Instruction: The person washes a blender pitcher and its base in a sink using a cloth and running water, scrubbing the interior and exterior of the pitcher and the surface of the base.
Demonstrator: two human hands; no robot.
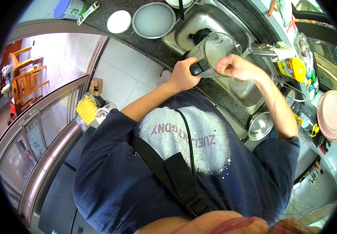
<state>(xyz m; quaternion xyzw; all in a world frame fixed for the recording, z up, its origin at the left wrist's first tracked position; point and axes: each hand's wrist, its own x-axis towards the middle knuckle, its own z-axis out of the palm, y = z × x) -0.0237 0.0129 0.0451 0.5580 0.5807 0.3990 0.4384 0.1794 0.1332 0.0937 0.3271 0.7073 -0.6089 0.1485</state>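
Observation:
My left hand (184,74) is closed around the black handle of a clear blender jug (212,49). The jug is tilted, its wide mouth towards me, over the near edge of a stainless steel double sink (183,32). At the jug's rim is my right hand (236,67), with its fingers curled by the opening. Whether those fingers pinch something small cannot be made out. A black part with a lobed edge (202,35) lies in the far sink basin, partly behind the jug.
Left of the sink, a round metal-rimmed pan (154,20) and a white lid (119,21) rest on the dark stone counter. The faucet (263,50) has a cloth over it. Farther right are a metal pot (260,125), bottles and a pink lid (332,115).

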